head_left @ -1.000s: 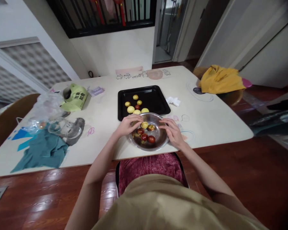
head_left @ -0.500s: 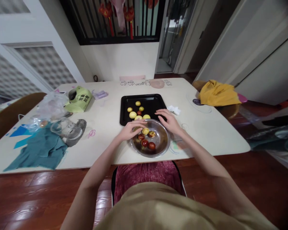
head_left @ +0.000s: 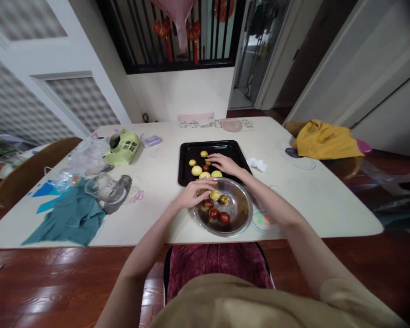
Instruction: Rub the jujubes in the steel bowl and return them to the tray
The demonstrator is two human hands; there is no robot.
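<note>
Right hand [head_left: 225, 165] over black tray [head_left: 225, 147], long axis running left to right

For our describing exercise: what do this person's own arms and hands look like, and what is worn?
The left hand and right hand are gloveless. Both forearms are bare; no watch shows. A khaki sleeve shows on the right side; the left one is hidden.

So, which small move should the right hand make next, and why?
Perhaps the right hand should gently close around the small yellow-green fruit: the hand is right at it, over the black tray, and no firm grip shows.
</note>
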